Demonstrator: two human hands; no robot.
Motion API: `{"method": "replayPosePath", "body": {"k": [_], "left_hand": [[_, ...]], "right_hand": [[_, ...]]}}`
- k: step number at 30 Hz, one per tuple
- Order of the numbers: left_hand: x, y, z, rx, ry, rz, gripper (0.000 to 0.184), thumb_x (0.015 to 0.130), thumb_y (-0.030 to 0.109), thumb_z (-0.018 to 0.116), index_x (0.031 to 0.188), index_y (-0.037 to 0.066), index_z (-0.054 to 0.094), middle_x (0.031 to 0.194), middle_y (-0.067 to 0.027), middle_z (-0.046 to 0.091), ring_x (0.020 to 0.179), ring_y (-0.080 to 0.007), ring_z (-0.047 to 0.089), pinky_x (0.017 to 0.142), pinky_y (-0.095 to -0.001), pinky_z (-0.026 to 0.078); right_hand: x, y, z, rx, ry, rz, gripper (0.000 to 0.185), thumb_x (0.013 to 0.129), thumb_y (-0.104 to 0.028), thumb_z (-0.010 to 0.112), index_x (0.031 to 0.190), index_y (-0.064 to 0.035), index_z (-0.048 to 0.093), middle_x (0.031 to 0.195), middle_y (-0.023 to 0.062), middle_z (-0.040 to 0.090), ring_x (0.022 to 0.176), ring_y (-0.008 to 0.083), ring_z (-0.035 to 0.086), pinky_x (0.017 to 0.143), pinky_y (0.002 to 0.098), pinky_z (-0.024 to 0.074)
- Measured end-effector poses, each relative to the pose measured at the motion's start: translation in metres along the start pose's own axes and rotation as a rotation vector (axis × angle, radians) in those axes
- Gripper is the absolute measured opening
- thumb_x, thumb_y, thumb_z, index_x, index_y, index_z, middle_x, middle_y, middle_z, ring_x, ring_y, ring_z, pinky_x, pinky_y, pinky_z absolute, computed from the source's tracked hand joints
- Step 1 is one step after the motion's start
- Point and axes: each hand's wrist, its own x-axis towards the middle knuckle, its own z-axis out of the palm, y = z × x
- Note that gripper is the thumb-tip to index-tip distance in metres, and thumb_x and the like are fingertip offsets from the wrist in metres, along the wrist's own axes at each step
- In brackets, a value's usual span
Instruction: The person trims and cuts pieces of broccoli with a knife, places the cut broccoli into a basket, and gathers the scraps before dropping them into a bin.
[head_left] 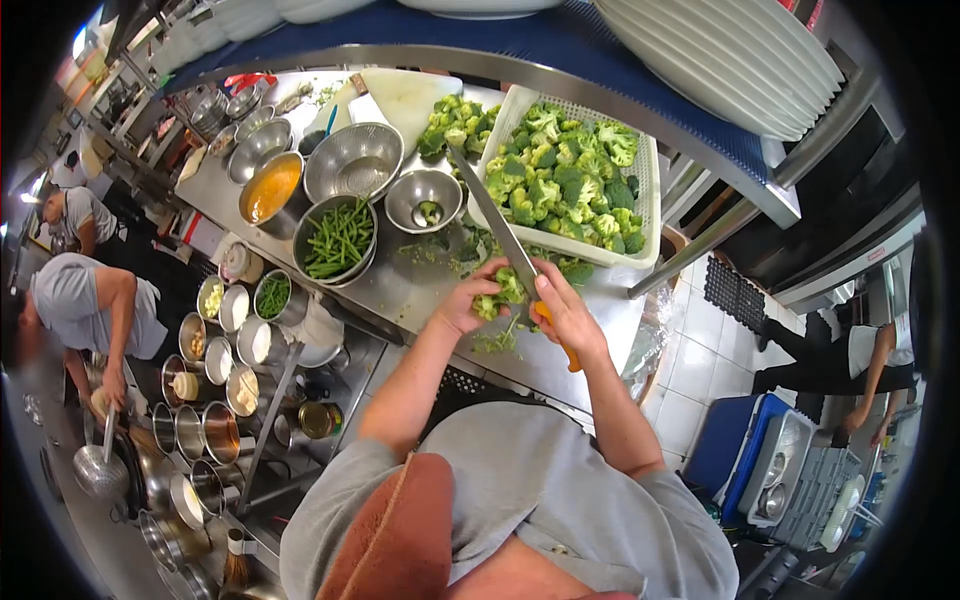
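Note:
My left hand (467, 303) is closed around a broccoli floret (503, 293) above the near edge of the steel counter. In my right hand (566, 318) is a long knife (496, 217) with an orange handle, its blade pointing up and to the left, close beside the floret. Just beyond, a white plastic basket (652, 205) is heaped with cut broccoli (570, 175). More broccoli (458, 124) lies at the corner of a white cutting board (405, 95). A small steel bowl (424, 200) contains a few green pieces. Green scraps (495, 342) are scattered beneath my hands.
Left of the small bowl stand a colander (354, 160), a bowl of green beans (340, 240) and an orange sauce (272, 190). Stacked plates (730, 60) sit on a shelf overhead. One person (95, 305) works at left with a skimmer; another person (870, 355) is at right.

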Motion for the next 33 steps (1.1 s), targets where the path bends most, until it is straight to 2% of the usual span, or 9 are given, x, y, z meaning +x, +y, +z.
{"method": "replayPosePath", "body": {"k": [6, 9, 13, 18, 21, 22, 26, 29, 33], "left_hand": [[0.011, 0.029, 0.037, -0.136, 0.206, 0.143, 0.054, 0.085, 0.010, 0.058, 0.138, 0.010, 0.049, 0.122, -0.0144, 0.063, 0.101, -0.0272, 0.067, 0.065, -0.0317, 0.059], [0.046, 0.089, 0.057, 0.211, 0.348, 0.217, 0.057, 0.084, 0.009, 0.055, 0.140, 0.006, 0.046, 0.126, -0.0150, 0.060, 0.106, -0.0270, 0.065, 0.081, -0.0416, 0.058], [0.142, 0.144, 0.066, 1.023, 0.345, 0.551, 0.043, 0.090, 0.018, 0.059, 0.131, 0.008, 0.061, 0.112, -0.0098, 0.067, 0.093, -0.0201, 0.065, 0.079, -0.0338, 0.056], [0.209, 0.139, 0.043, 1.559, 0.390, 0.232, 0.064, 0.088, 0.045, 0.063, 0.144, 0.017, 0.052, 0.149, -0.0212, 0.044, 0.133, -0.0344, 0.047, 0.110, -0.0409, 0.040], [0.180, 0.116, 0.055, 1.681, 0.548, 0.755, 0.049, 0.090, 0.034, 0.064, 0.133, 0.011, 0.060, 0.144, -0.0233, 0.047, 0.138, -0.0395, 0.036, 0.113, -0.0423, 0.035], [0.164, 0.109, 0.062, 1.592, 0.514, 0.936, 0.033, 0.088, 0.022, 0.066, 0.117, 0.007, 0.067, 0.131, -0.0224, 0.056, 0.125, -0.0362, 0.051, 0.105, -0.0422, 0.043], [0.060, 0.040, 0.109, 1.496, 0.097, 0.168, 0.016, 0.079, 0.011, 0.070, 0.093, 0.004, 0.069, 0.104, -0.0186, 0.065, 0.093, -0.0307, 0.065, 0.081, -0.0413, 0.052], [0.025, -0.027, 0.070, 1.771, -0.053, 0.302, 0.024, 0.077, 0.016, 0.075, 0.096, 0.005, 0.066, 0.102, -0.0194, 0.064, 0.095, -0.0350, 0.063, 0.080, -0.0435, 0.051], [0.014, -0.065, 0.080, 1.734, 0.401, 0.321, 0.044, 0.072, 0.022, 0.082, 0.107, 0.005, 0.061, 0.107, -0.0204, 0.062, 0.099, -0.0388, 0.061, 0.084, -0.0452, 0.051]], "right_hand": [[-0.040, -0.004, -0.013, -0.028, 0.115, -0.211, 0.060, 0.103, -0.047, 0.041, 0.153, -0.0156, 0.034, 0.070, 0.0013, 0.046, 0.058, 0.0101, 0.042, 0.053, 0.0263, 0.0365], [-0.059, 0.010, -0.029, 0.037, 0.198, -0.211, 0.061, 0.103, -0.048, 0.041, 0.155, -0.0173, 0.031, 0.071, 0.0006, 0.047, 0.056, 0.0086, 0.041, 0.050, 0.0241, 0.0341], [-0.071, 0.032, -0.037, 0.138, 0.321, -0.134, 0.061, 0.104, -0.051, 0.040, 0.154, -0.0166, 0.033, 0.071, -0.0005, 0.048, 0.050, 0.0048, 0.035, 0.043, 0.0200, 0.0273], [-0.069, 0.059, -0.044, 0.150, 0.379, -0.103, 0.064, 0.103, -0.054, 0.038, 0.154, -0.0156, 0.034, 0.070, -0.0002, 0.048, 0.049, 0.0049, 0.036, 0.042, 0.0206, 0.0288], [-0.069, 0.067, -0.047, 0.168, 0.383, -0.091, 0.063, 0.103, -0.054, 0.038, 0.154, -0.0166, 0.033, 0.070, 0.0002, 0.048, 0.049, 0.0049, 0.037, 0.042, 0.0205, 0.0298], [-0.070, 0.068, -0.049, 0.174, 0.383, -0.080, 0.063, 0.103, -0.054, 0.038, 0.154, -0.0168, 0.033, 0.070, 0.0003, 0.048, 0.049, 0.0048, 0.037, 0.041, 0.0205, 0.0300], [-0.069, 0.068, -0.056, 0.181, 0.385, -0.057, 0.064, 0.103, -0.055, 0.038, 0.154, -0.0154, 0.033, 0.071, 0.0010, 0.048, 0.048, 0.0052, 0.037, 0.041, 0.0205, 0.0299], [-0.065, 0.071, -0.060, 0.164, 0.371, -0.041, 0.064, 0.104, -0.054, 0.038, 0.153, -0.0141, 0.033, 0.072, 0.0022, 0.049, 0.047, 0.0058, 0.037, 0.042, 0.0208, 0.0305], [-0.058, 0.066, -0.057, 0.176, 0.342, -0.037, 0.063, 0.104, -0.053, 0.039, 0.152, -0.0122, 0.034, 0.072, 0.0028, 0.050, 0.048, 0.0062, 0.038, 0.042, 0.0209, 0.0314]]}}
